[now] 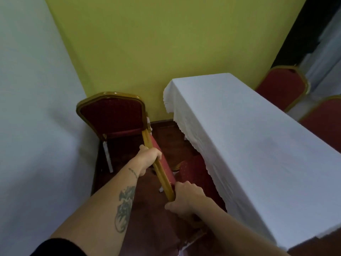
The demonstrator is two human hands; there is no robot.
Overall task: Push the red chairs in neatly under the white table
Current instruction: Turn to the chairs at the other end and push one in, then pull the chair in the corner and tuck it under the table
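Left hand: the left hand [149, 157] is clenched on the gold top rail of the chair [160, 163], toward its far end.
Right hand: the right hand [186, 197] grasps the same rail at its near end.
Chair: beside the white counter [249, 137], seat [191, 168] partly tucked under the cloth at three o'clock of the hands.
Axis: rail runs eleven to five o'clock, parallel to the counter's long edge; seat points three o'clock.
Next move: likely a push toward three o'clock; both hands equally near.
Others: second chair [112, 115] at eleven o'clock, unpushed.
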